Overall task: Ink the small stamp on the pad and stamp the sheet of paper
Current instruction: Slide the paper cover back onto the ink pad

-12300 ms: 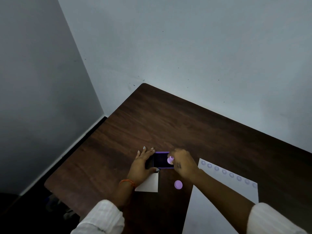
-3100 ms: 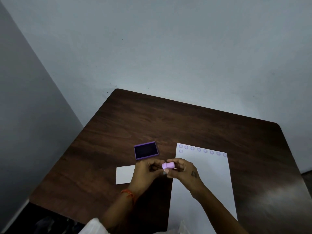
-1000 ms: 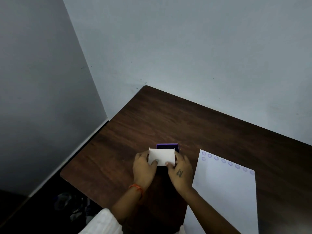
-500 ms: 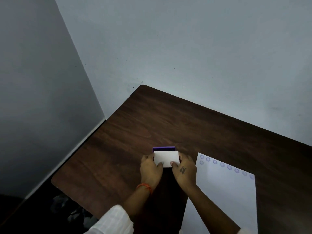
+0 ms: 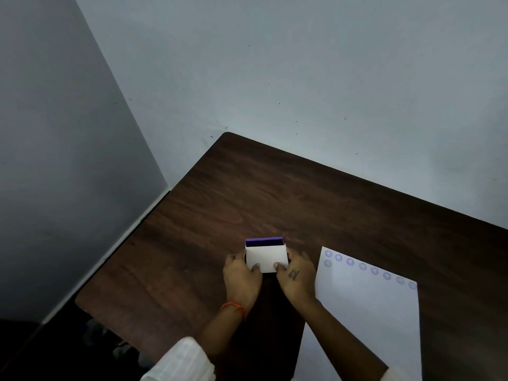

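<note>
The purple ink pad (image 5: 264, 241) lies on the dark wooden table, mostly covered by its white lid (image 5: 266, 257); only the pad's far edge shows. My left hand (image 5: 242, 279) grips the lid's left side and my right hand (image 5: 295, 279) grips its right side, thumbs pressing on the lid's near edge. To the right lies the white sheet of paper (image 5: 368, 312) with a row of several purple round stamp marks along its top edge and one more below the first. The small stamp is not visible.
The table (image 5: 247, 193) fits into a corner: a pale wall runs behind it and a grey wall stands on the left. The table's left edge drops to a dark floor at the lower left.
The white lid has slid farther over the ink pad, leaving less purple showing. Both hands stayed on the lid. Earlier, the small stamp was capped and set out of sight.
</note>
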The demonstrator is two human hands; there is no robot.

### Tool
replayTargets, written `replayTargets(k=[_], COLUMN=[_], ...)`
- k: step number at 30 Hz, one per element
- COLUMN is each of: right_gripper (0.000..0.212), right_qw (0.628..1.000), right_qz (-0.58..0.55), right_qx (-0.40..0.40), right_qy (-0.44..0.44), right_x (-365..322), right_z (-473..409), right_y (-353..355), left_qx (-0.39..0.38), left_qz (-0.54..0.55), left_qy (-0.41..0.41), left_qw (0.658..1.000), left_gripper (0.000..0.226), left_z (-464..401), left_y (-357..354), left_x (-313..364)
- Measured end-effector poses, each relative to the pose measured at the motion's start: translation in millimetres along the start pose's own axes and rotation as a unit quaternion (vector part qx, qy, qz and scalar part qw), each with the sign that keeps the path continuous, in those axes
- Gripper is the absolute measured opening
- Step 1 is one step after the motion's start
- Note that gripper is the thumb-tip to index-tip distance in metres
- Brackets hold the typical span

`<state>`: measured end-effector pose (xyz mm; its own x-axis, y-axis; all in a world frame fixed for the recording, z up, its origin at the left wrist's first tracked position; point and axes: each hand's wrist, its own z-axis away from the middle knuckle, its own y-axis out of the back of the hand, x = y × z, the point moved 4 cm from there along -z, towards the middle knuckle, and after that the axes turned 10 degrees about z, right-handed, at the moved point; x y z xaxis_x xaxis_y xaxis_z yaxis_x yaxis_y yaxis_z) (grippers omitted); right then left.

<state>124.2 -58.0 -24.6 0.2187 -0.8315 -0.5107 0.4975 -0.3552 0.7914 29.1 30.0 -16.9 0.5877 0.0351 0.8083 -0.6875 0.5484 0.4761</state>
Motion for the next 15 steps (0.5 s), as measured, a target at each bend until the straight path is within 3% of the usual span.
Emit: replayTargets(k=[15], right_gripper=[0.041], right_qw=[1.0], right_qz=[0.002], right_qx=[0.007], right_qy=[0.005], right_x=[4.9], right_z=[-3.9], right_y=[-1.9], left_qx=[-0.003], left_qz=[0.018], left_qy=[0.011], left_qw=[1.0], left_gripper=[0.032], left_z=[-4.5], left_y=[3.0], left_x=[-8.8])
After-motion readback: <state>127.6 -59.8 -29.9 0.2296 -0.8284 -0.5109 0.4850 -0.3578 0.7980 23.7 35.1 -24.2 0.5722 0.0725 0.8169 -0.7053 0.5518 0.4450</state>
